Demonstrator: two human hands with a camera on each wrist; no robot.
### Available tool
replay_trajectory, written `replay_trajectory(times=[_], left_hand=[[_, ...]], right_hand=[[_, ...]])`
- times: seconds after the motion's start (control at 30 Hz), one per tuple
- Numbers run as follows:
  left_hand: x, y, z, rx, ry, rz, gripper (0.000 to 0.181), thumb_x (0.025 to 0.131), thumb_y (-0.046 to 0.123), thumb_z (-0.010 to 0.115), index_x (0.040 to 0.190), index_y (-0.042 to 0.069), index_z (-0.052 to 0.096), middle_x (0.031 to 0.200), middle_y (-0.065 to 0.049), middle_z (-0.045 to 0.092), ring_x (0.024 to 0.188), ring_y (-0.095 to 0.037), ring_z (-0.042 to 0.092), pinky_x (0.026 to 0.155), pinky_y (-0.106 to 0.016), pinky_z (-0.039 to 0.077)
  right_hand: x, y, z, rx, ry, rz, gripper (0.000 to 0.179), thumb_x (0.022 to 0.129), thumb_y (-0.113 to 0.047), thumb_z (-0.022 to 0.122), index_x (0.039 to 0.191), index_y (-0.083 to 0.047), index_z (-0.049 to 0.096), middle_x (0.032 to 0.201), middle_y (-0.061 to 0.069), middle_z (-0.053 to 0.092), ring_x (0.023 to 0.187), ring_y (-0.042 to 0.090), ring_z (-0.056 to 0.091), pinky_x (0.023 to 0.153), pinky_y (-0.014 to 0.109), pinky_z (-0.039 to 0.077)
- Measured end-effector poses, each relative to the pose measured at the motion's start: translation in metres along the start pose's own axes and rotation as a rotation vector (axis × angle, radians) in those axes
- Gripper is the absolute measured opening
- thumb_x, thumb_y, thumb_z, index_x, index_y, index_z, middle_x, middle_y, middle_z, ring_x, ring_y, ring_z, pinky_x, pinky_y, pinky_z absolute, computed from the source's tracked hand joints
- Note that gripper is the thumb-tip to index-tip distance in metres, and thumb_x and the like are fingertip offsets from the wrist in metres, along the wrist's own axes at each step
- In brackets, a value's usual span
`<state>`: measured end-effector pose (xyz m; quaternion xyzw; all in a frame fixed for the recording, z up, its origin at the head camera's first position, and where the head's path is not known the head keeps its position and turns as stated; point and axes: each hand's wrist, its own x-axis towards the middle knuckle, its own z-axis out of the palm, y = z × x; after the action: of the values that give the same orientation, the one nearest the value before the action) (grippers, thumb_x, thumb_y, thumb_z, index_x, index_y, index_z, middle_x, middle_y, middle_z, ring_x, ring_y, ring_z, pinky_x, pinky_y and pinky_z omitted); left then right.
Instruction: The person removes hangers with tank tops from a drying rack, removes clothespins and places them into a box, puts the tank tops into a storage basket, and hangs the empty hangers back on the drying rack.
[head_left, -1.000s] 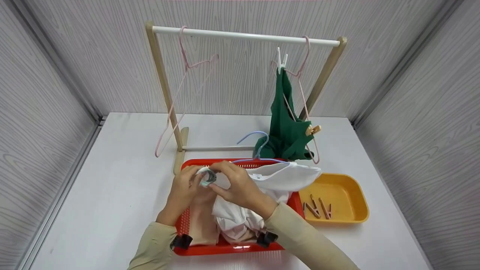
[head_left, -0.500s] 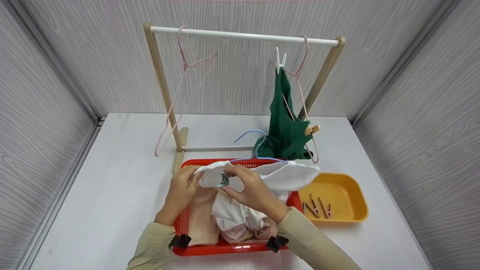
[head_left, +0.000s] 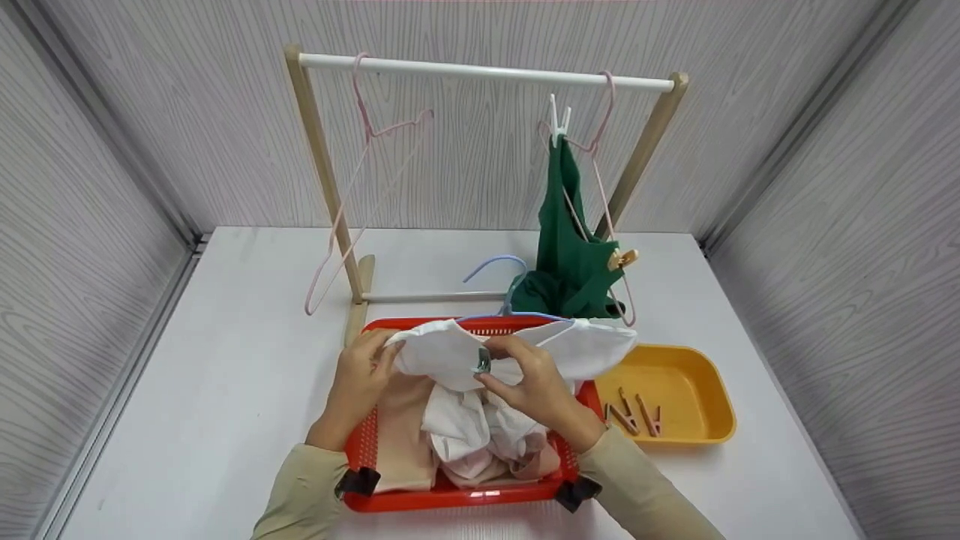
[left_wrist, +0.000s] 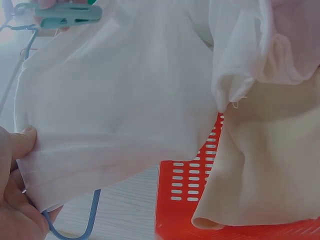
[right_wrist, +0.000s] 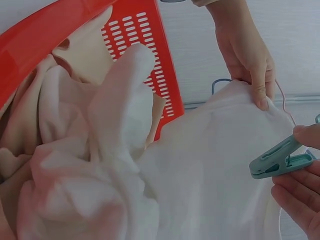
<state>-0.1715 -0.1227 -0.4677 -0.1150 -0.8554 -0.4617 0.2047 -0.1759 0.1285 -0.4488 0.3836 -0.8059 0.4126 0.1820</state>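
Around our white table (head_left: 187, 352) stood pale wood-grain walls (head_left: 480, 165). We had a white garment (head_left: 439, 349) on a blue hanger (head_left: 505, 307), partly over a red basket (head_left: 465, 499). Our left hand (head_left: 358, 379) pinched its outer edge beside the hanger's tip; our right hand (head_left: 536, 382) pinched a green clothespin (right_wrist: 278, 151) just in front of the cloth.
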Motion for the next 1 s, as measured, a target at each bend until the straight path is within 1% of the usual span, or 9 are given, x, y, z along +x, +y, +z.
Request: replay_trajectory(times=[0.2, 0.33, 0.5, 0.7, 0.83, 1.0], left_hand=[[0.000, 0.000, -0.001, 0.011, 0.013, -0.001, 0.014, 0.092, 0.008, 0.062, 0.102, 0.001, 0.069, 0.097, -0.010, 0.072, 0.091, -0.021, 0.063, 0.080, -0.038, 0.052], [0.000, 0.000, -0.001, 0.008, 0.010, -0.014, 0.015, 0.092, 0.007, 0.062, 0.103, 0.000, 0.068, 0.098, -0.011, 0.071, 0.092, -0.022, 0.063, 0.083, -0.041, 0.053], [-0.001, -0.001, -0.001, 0.015, 0.017, -0.009, 0.015, 0.092, 0.008, 0.062, 0.102, 0.000, 0.068, 0.097, -0.012, 0.071, 0.090, -0.021, 0.063, 0.080, -0.039, 0.054], [0.000, -0.001, -0.001, 0.006, 0.021, 0.005, 0.013, 0.091, 0.008, 0.063, 0.101, 0.001, 0.069, 0.095, -0.011, 0.070, 0.086, -0.018, 0.060, 0.076, -0.033, 0.052], [0.000, 0.000, -0.001, 0.003, 0.021, 0.008, 0.013, 0.091, 0.008, 0.063, 0.100, 0.001, 0.069, 0.095, -0.010, 0.071, 0.087, -0.018, 0.061, 0.077, -0.033, 0.051], [0.000, 0.000, -0.001, 0.004, 0.019, 0.001, 0.013, 0.091, 0.007, 0.063, 0.101, 0.001, 0.069, 0.096, -0.010, 0.071, 0.087, -0.018, 0.061, 0.077, -0.033, 0.051]], right_hand=[[-0.012, 0.008, -0.009, 0.015, 0.036, 0.031, 0.038, 0.082, -0.013, 0.076, 0.114, 0.000, 0.061, 0.110, 0.014, 0.071, 0.095, 0.024, 0.073, 0.084, 0.040, 0.057], [-0.019, 0.012, -0.016, 0.015, 0.057, 0.079, 0.039, 0.081, -0.011, 0.077, 0.114, 0.000, 0.061, 0.111, 0.014, 0.071, 0.096, 0.024, 0.072, 0.086, 0.042, 0.056], [-0.029, 0.017, -0.026, -0.019, 0.079, 0.136, 0.040, 0.078, -0.008, 0.078, 0.113, 0.002, 0.062, 0.110, 0.015, 0.071, 0.096, 0.026, 0.072, 0.085, 0.045, 0.056], [-0.041, 0.024, -0.038, -0.054, 0.086, 0.223, 0.040, 0.079, -0.010, 0.078, 0.115, -0.003, 0.063, 0.111, 0.009, 0.071, 0.095, 0.023, 0.072, 0.085, 0.044, 0.056], [-0.048, 0.029, -0.044, -0.058, 0.099, 0.248, 0.040, 0.079, -0.009, 0.078, 0.116, -0.005, 0.063, 0.110, 0.009, 0.072, 0.094, 0.023, 0.072, 0.082, 0.043, 0.057], [-0.055, 0.034, -0.050, -0.079, 0.119, 0.285, 0.041, 0.078, -0.007, 0.078, 0.115, -0.004, 0.063, 0.107, 0.010, 0.072, 0.093, 0.025, 0.073, 0.079, 0.044, 0.058]])
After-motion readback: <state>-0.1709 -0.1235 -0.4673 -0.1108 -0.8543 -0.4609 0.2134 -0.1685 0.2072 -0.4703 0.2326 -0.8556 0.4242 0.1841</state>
